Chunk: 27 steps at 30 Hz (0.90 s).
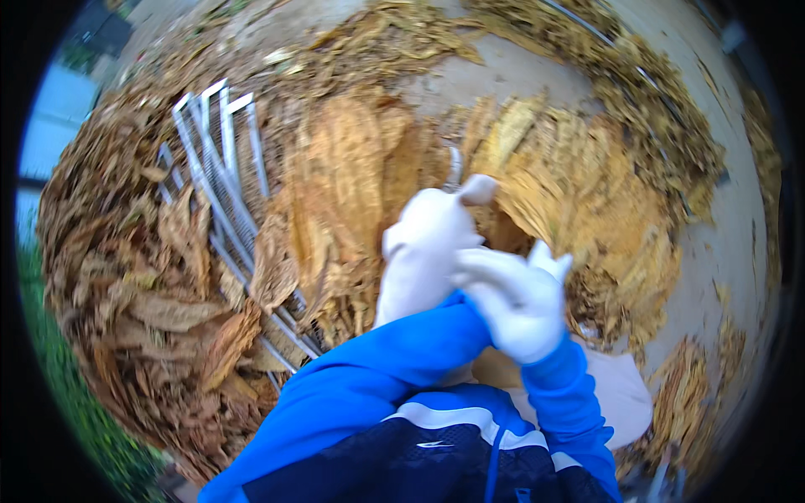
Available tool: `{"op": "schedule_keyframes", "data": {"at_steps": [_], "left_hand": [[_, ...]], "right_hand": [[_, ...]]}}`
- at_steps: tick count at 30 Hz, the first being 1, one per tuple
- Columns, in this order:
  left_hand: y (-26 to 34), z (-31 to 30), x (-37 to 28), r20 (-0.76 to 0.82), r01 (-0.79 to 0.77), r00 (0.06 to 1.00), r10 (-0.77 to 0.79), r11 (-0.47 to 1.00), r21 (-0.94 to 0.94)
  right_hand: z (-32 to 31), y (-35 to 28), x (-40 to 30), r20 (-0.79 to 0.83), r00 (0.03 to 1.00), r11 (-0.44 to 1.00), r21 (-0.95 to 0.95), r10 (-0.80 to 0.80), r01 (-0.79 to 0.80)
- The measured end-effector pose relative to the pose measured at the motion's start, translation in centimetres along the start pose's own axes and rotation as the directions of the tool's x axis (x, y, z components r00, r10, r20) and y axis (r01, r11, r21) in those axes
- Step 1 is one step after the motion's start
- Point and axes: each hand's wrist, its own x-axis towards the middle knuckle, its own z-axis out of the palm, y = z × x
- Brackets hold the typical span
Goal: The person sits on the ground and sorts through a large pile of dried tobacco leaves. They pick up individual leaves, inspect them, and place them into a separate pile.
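Observation:
My left hand (434,220), in a white glove, is ahead of my lap between two heaps of dried leaves. Motion blurs it, and whether anything is in its fingers is hidden. My right hand (519,308), also white-gloved, crosses close to my left wrist with its fingers spread apart; I see nothing held in it. Beyond my right hand lies a heap of yellow-brown dried leaves, probably tobacco (585,182). Flattened larger brown leaves (346,170) lie left of my left hand. A short curved grey piece (455,166) shows just past that hand.
Several metal rods with bent ends (220,163) lie across the left leaf pile (144,308). More leaves with a metal bar (654,82) lie at the far right. Concrete floor (704,270) shows at right, grass (82,434) at lower left. A pale-clothed knee (619,396) sits beside my right sleeve.

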Motion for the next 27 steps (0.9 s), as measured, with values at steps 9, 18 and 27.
{"op": "schedule_keyframes", "data": {"at_steps": [9,18,27], "left_hand": [[19.5,-2.8,5.9,-0.09,-0.175,0.981,0.17,0.984,-0.044],[17.9,-6.3,9.8,0.118,0.015,0.992,0.052,0.863,-0.504],[18.1,-4.1,10.5,0.098,-0.045,0.99,0.105,0.875,-0.482]], "right_hand": [[-11.0,18.6,-12.8,-0.497,0.337,0.581,0.5,0.8,-0.642],[-0.4,30.8,-6.9,-0.162,0.289,0.307,0.104,0.944,-0.946],[2.5,35.3,-9.2,-0.382,0.445,0.586,0.562,0.81,-0.584]]}}
